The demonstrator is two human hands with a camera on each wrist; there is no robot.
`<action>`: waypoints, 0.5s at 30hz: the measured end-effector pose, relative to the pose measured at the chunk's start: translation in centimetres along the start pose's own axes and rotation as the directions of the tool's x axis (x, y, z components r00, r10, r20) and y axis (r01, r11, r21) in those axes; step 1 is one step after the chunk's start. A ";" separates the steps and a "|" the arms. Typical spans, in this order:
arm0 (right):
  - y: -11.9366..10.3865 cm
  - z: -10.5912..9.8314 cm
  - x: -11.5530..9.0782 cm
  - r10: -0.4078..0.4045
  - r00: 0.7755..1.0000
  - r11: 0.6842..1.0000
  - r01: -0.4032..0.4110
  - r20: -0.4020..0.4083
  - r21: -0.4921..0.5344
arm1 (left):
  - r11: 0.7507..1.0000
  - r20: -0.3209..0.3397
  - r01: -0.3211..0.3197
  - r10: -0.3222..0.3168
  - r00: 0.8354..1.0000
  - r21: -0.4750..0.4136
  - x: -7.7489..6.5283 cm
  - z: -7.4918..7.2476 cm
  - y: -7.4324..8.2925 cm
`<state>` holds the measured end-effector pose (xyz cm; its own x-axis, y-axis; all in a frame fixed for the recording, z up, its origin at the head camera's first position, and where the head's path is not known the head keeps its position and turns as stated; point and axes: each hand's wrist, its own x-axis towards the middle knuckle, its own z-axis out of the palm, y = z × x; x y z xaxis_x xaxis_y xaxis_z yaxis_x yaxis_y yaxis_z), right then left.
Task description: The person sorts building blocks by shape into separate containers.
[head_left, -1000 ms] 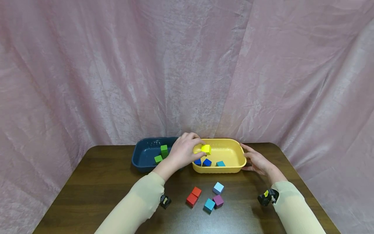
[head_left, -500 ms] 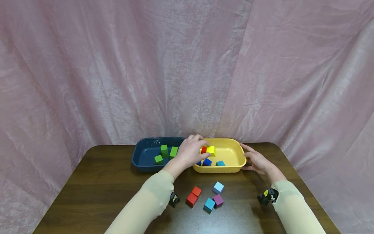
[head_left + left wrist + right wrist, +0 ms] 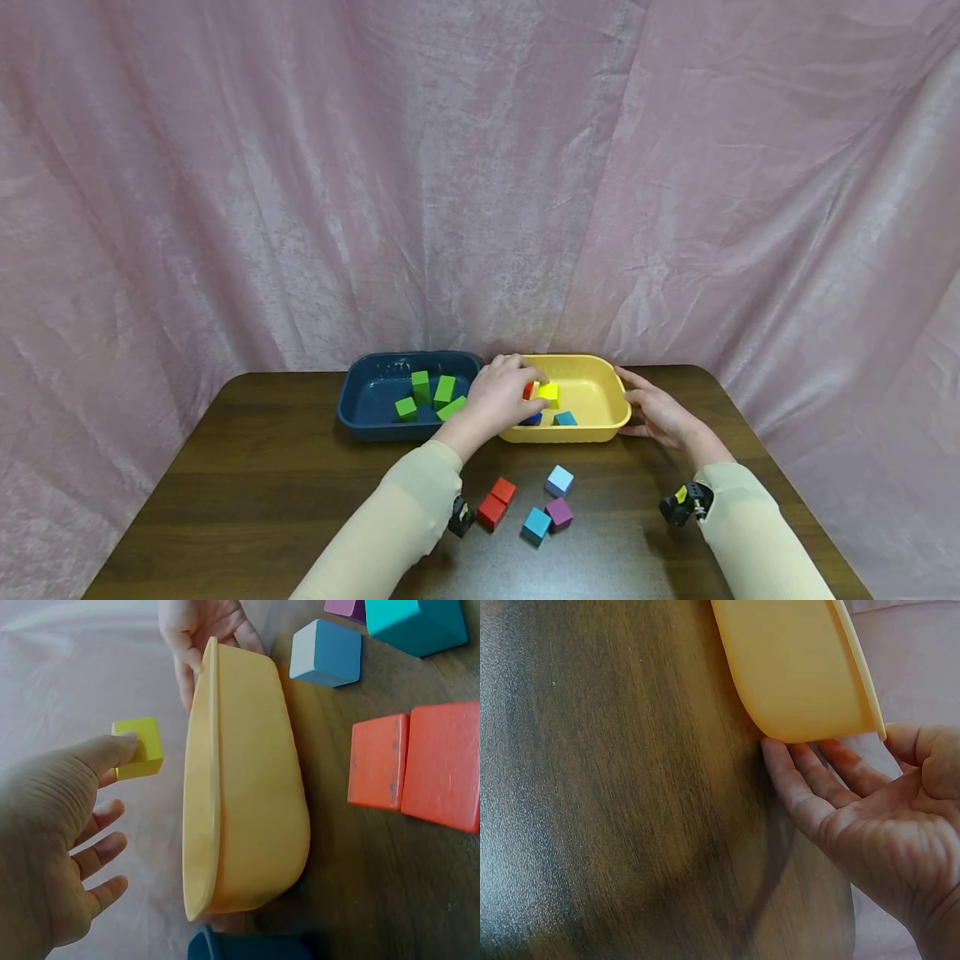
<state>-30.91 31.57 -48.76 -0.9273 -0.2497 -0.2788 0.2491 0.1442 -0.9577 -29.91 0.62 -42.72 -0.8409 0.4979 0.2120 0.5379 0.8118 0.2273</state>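
Observation:
In the head view my left hand [image 3: 501, 392] is over the left part of a yellow tub [image 3: 592, 433], pinching a yellow cube [image 3: 550, 394]. The left wrist view shows the thumb on one face of the yellow cube [image 3: 138, 748], the other fingers spread loosely. My right hand [image 3: 889, 825] touches the tub's right end, thumb at the rim and fingers against the end wall. Inside the tub lie a red block [image 3: 528, 390], a blue block [image 3: 533, 419] and a teal block [image 3: 565, 419], partly hidden by the left hand and the front wall.
A dark blue tub [image 3: 367, 429] with several green blocks [image 3: 422, 387] stands left of the yellow one. In front on the wooden table [image 3: 285, 500] lie two red blocks [image 3: 492, 511], a light blue one [image 3: 559, 481], a purple one [image 3: 558, 514] and a teal one [image 3: 536, 526].
My left hand has shifted right and slightly toward me with the yellow cube, uncovering more green blocks in the blue tub and a red block in the yellow tub. The right hand stays put.

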 end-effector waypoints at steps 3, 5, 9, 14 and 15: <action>0.0 0.0 0.0 0.000 1.000 1.000 0.000 -0.002 -0.001 | 1.000 -0.003 -0.006 0.006 1.000 -0.006 0.0 0.2 0.1; 0.0 0.1 0.1 0.001 1.000 1.000 -0.001 -0.004 0.001 | 1.000 -0.005 -0.013 0.013 1.000 -0.010 0.0 0.3 0.2; 0.1 0.1 0.1 0.003 1.000 1.000 -0.003 -0.003 0.007 | 1.000 -0.010 -0.020 0.020 1.000 -0.016 -0.1 0.4 0.1; 0.1 0.0 0.1 0.003 1.000 1.000 -0.003 -0.005 0.015 | 1.000 -0.010 -0.006 0.006 1.000 -0.027 -0.3 0.2 -0.1; 0.1 0.0 0.1 0.003 1.000 1.000 -0.003 -0.005 0.014 | 0.999 -0.011 -0.003 0.003 1.000 -0.032 -0.3 0.2 -0.2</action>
<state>-30.98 31.53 -48.94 -0.9279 -0.2449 -0.2810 0.2553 0.1319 -0.9578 -29.74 0.39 -43.05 -0.8388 0.4968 0.2228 0.5421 0.8001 0.2567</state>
